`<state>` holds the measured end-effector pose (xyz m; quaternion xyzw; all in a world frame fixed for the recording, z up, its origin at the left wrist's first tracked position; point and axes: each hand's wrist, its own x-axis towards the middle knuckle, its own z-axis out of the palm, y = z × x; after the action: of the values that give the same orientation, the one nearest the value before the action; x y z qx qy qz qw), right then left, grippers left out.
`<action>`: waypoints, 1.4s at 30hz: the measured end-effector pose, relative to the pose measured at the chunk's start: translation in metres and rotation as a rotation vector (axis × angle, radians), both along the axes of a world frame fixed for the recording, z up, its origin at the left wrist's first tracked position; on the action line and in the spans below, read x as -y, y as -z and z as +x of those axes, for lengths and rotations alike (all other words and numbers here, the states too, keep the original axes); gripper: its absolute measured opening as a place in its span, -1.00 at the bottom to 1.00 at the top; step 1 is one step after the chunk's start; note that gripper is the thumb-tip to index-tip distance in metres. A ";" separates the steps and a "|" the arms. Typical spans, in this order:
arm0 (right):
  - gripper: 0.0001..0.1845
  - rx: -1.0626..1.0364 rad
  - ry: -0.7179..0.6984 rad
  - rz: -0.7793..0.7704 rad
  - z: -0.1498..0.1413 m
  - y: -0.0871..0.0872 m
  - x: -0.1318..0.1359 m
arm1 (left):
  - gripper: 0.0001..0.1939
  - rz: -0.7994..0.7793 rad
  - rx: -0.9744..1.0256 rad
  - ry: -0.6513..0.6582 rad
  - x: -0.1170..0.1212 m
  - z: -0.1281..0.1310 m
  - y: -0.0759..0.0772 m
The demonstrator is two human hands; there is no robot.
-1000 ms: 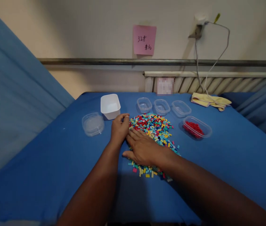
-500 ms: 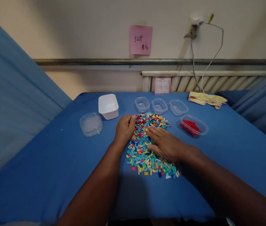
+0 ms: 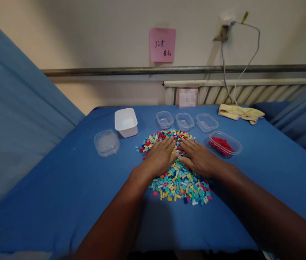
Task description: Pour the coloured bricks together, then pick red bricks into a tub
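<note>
Small toy building bricks [image 3: 180, 184] in many colours lie in a loose pile on the blue cloth [image 3: 60, 202]. My left hand [image 3: 160, 156] rests flat over the left middle of the pile, palm down, fingers stretched toward the far side. Opposite it, my right hand [image 3: 198, 158] lies flat on the right part, fingers pointing in and away. The two thumbs almost meet over the bricks. Neither hand grips anything; bricks beneath the palms are hidden. To the right of my right hand, a clear plastic tub [image 3: 236, 148] contains red bricks [image 3: 222, 145].
Behind the pile stand three clear tubs [image 3: 164, 120]. A white bin [image 3: 126, 123] and stacked clear lids or tubs [image 3: 106, 143] sit at left. At back right lies a yellow cloth [image 3: 239, 113] with a cable [image 3: 234, 90] over it. Blue curtains [image 3: 20, 108] flank both sides.
My left hand has moved from the pile's left edge onto its middle and flattened. My right hand has shifted slightly right and up. Bricks now spread further left at the far side.
</note>
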<state>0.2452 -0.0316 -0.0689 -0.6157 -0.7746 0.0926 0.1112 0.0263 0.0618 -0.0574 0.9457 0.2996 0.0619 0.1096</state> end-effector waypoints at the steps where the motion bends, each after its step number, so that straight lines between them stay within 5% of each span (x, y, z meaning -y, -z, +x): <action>1: -0.07 -0.007 -0.001 0.007 0.000 0.000 0.002 | -0.30 -0.001 -0.004 0.025 0.004 0.000 -0.001; 6: -0.10 -0.041 -0.036 0.022 0.000 -0.003 0.016 | -0.35 0.024 0.005 0.059 0.012 -0.004 -0.006; 10: -0.15 -0.073 -0.072 0.036 0.002 -0.010 0.029 | -0.40 0.056 0.044 -0.085 0.000 -0.011 -0.012; 15: -0.12 -0.123 -0.247 -0.053 -0.006 -0.017 0.048 | -0.47 0.102 0.345 -0.282 -0.023 -0.021 -0.016; 20: -0.09 -0.196 -0.309 -0.119 -0.014 -0.022 0.061 | -0.49 0.017 0.606 -0.221 -0.015 -0.025 -0.028; 27: -0.09 -0.121 -0.170 -0.056 0.006 -0.016 0.056 | -0.48 -0.154 0.189 0.073 0.051 -0.048 -0.037; 31: -0.07 -0.111 -0.225 -0.057 0.004 -0.010 0.065 | -0.41 -0.184 0.023 0.110 0.081 -0.062 -0.030; 42: -0.14 -0.147 -0.237 0.048 -0.003 -0.002 0.060 | -0.40 -0.125 -0.005 -0.016 0.087 -0.078 -0.023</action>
<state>0.2420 -0.0915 -0.0673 -0.5087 -0.8335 0.1314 0.1708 -0.0517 -0.0256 -0.0349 0.9347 0.3109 0.0414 0.1671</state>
